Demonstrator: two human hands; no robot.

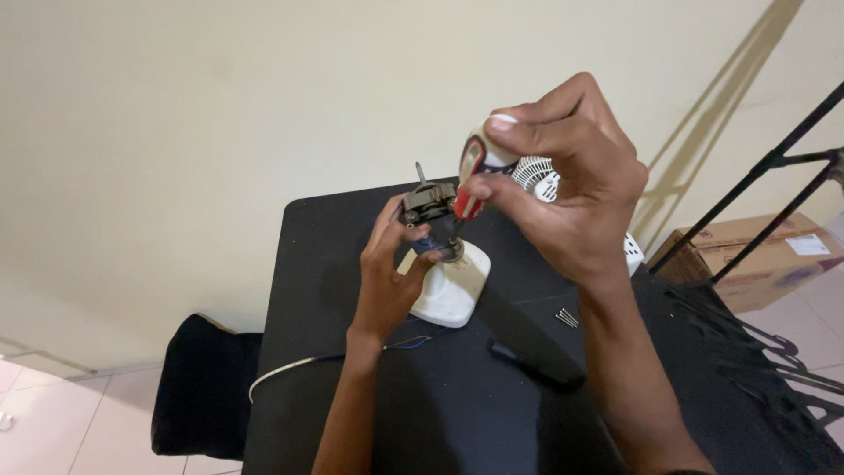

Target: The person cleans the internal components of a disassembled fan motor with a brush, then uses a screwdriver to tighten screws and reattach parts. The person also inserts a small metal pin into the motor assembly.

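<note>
Gripped in the right hand (pixel 563 189), at the centre of the frame, is a red-and-white screwdriver (pixel 475 171), its tip pointed down at a small motor (pixel 429 207). That motor is pinched by the left hand (pixel 391 277) above a white base (pixel 453 290), which stands on the black table (pixel 352 264). Loose screws (pixel 567 317) lie right of the base, with a white fan guard (pixel 536 173) behind the right hand.

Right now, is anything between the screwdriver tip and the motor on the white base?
Nothing visible. The right hand holds the red-and-white screwdriver with its tip down at the small motor; the left hand grips the motor from the side, above the white base.
</note>
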